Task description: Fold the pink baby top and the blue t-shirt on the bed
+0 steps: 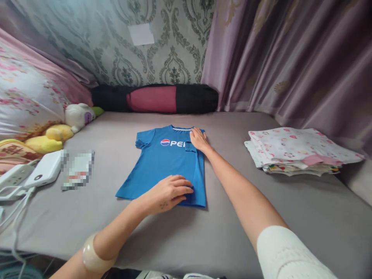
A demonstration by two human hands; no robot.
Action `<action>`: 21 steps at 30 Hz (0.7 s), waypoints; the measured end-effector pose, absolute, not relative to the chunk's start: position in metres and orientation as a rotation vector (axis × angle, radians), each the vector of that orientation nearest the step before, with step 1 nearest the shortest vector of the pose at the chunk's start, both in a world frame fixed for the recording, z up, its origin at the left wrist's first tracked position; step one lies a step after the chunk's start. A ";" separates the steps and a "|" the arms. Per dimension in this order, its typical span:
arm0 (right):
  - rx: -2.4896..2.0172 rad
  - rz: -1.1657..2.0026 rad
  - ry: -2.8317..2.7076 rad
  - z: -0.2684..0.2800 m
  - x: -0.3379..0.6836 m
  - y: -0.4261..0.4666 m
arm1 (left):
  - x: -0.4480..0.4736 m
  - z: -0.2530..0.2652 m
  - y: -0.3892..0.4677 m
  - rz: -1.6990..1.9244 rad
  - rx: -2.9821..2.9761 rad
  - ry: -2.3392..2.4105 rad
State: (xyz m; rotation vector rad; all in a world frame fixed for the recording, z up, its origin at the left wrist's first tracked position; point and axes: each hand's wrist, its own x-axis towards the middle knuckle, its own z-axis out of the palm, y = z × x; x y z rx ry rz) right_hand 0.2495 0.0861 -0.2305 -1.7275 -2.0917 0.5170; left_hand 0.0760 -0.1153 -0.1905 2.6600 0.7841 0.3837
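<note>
A blue T-shirt (154, 166) with a round logo and white lettering lies front up on the grey bed sheet. Its right side is folded inward, and the sleeve on that side (190, 147) lies over part of the lettering. The left sleeve is spread outward. My right hand (199, 139) rests with fingers stretched flat on the shirt's right shoulder, beside the collar. Near the hem, my left hand (173, 190) lies over the lower right part, fingers loosely bent and apart at the folded edge. Whether its fingertips touch the fabric is hard to tell.
A stack of folded patterned cloth (299, 149) lies to the right. On the left are a white power bank (46, 168) with cables, a blurred packet (78, 168), plush toys (78, 116) and a floral pillow (26, 89). A black and red bolster (154, 99) lies along the wall.
</note>
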 end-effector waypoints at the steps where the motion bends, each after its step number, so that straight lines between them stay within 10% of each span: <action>1: -1.717 0.507 -2.124 -0.231 0.252 0.080 | 0.082 -0.187 -0.116 0.347 2.676 0.727; 21: -1.786 0.276 -2.321 -0.242 0.250 0.035 | 0.090 -0.193 -0.111 0.343 2.751 0.582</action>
